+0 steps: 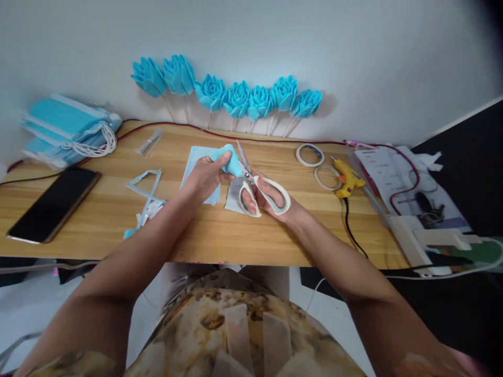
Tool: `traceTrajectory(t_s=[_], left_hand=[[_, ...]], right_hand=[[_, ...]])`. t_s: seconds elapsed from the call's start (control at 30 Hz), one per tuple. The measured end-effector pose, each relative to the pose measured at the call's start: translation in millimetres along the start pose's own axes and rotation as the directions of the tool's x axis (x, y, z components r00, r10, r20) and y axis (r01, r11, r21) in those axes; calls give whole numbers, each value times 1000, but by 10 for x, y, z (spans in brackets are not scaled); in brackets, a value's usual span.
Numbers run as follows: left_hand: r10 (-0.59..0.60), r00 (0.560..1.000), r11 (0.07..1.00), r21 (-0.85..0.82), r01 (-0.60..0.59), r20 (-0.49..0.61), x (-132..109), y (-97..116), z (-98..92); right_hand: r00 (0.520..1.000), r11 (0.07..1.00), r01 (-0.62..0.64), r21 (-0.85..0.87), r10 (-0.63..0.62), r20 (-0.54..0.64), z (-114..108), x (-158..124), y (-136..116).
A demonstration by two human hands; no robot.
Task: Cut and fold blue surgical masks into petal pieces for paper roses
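Near the middle of the wooden table, my left hand pinches a small piece of blue fabric between thumb and fingers. My right hand is closed in the white handles of the scissors. Their blades are parted and point away from me, just beside the right edge of the blue piece. Under my left hand lies a light blue sheet, partly covered. A greyish sheet lies below the scissors, partly hidden by them.
Blue flowers on sticks lean against the wall. At left are a mask stack, a phone and scraps. Tape rolls, a yellow glue gun, papers and a power strip are at right.
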State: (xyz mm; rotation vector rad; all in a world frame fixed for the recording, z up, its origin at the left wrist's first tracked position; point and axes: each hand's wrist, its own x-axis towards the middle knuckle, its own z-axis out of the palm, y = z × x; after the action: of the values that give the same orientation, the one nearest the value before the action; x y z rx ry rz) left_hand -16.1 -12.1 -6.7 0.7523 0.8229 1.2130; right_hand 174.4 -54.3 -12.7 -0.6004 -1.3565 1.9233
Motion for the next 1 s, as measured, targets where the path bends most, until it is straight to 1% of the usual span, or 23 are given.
traceTrajectory(t_s=[0.13, 0.33, 0.47, 0.6, 0.83, 1.0], left_hand=[[2, 1000, 1000, -23, -2, 9, 6, 1, -3], [-1, 999, 999, -43, -1, -37, 24, 25, -25], [12, 1000, 1000, -29, -13, -20, 21, 33, -23], [-2, 1000, 1000, -22, 2, -4, 4, 25, 3], [-49, 999, 998, -39, 48, -16, -18, -3, 30], [-29, 999, 999, -31, 28, -37, -14, 2, 30]], right_hand=[[1000, 1000, 26, -12, -26, 17, -12, 2, 17], [998, 999, 27, -26, -26, 50, -5, -5, 10], [999, 1000, 20, -17, -19, 39, 3, -6, 3], [999, 1000, 22, -21, -22, 38, -7, 0, 15], [999, 1000, 21, -19, -20, 40, -6, 5, 16], [999, 999, 33, -25, -32, 8, -1, 2, 21]])
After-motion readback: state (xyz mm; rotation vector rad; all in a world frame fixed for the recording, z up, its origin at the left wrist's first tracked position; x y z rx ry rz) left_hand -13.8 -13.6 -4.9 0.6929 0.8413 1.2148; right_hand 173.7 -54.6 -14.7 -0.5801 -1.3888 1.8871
